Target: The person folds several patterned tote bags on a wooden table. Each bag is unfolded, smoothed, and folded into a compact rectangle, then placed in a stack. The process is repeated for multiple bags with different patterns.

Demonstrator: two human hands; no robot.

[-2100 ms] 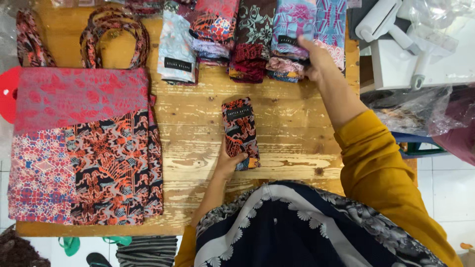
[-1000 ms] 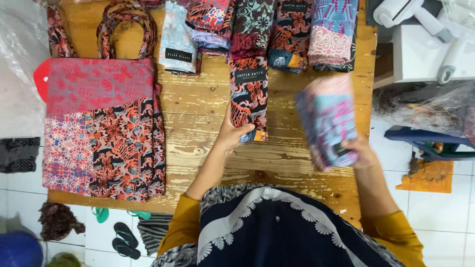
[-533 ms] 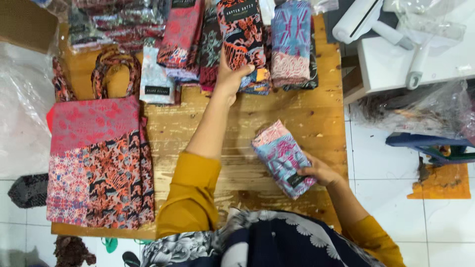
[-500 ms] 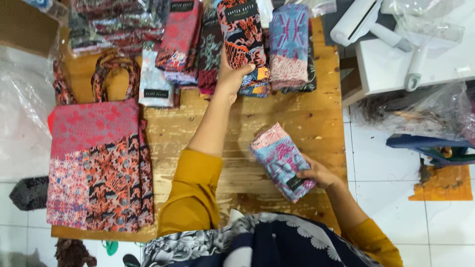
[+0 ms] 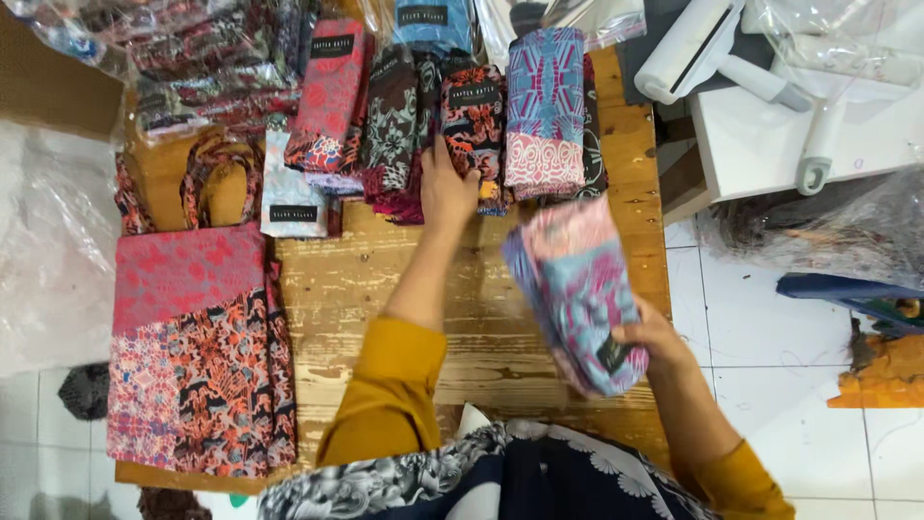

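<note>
My right hand grips a folded pink-and-blue batik cloth by its near end and holds it tilted above the wooden table. My left hand reaches to the far side and rests on a folded black-and-orange batik cloth in a row of folded cloths. To its right in that row lies a blue-and-pink folded cloth, to its left a dark brown one and a red one.
A red and orange batik tote bag lies flat on the table's left part. Plastic-wrapped cloths are piled at the far left. A white lint roller and a white stand sit to the right over the tiled floor.
My left hand has pushed the black-and-orange cloth up into the far row. My right hand took a pink-and-blue cloth from that row and now lifts it higher and more upright.
</note>
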